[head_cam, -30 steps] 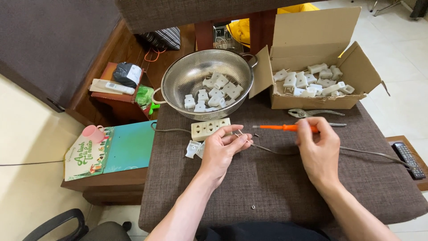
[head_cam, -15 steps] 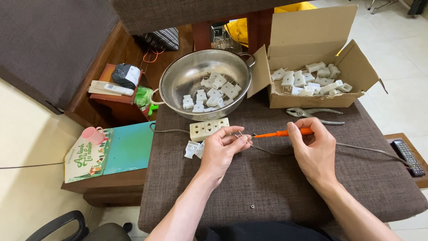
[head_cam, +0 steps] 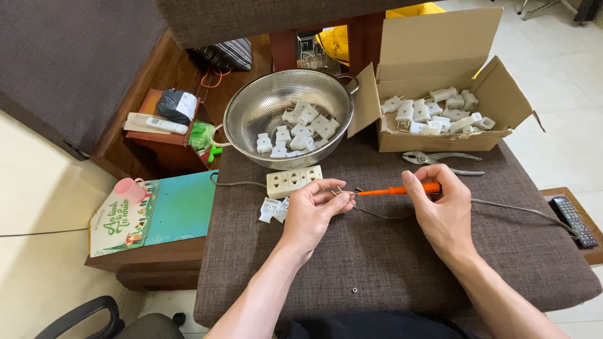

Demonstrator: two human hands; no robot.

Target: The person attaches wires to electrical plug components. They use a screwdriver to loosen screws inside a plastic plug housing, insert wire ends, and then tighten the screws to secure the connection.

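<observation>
My left hand [head_cam: 314, 210] pinches a small metal plug prong [head_cam: 339, 190] with a thin grey cable [head_cam: 521, 210] running off to the right. My right hand [head_cam: 440, 210] holds an orange-handled screwdriver [head_cam: 396, 189], its tip pointing left at the prong. A cream multi-socket strip [head_cam: 293, 181] lies just above my left hand. Two white plug shell halves [head_cam: 272, 210] rest to its left on the grey cushion [head_cam: 377, 263].
A steel colander [head_cam: 251, 119] holds several white plug parts. An open cardboard box [head_cam: 440, 135] of white plugs stands at the back right, with pliers [head_cam: 443, 159] in front of it. A remote [head_cam: 573, 221] lies at right; a teal book [head_cam: 160, 210] at left.
My right hand has brought the screwdriver down and left, so its tip now meets the prong in my left hand. The left hand barely moved.
</observation>
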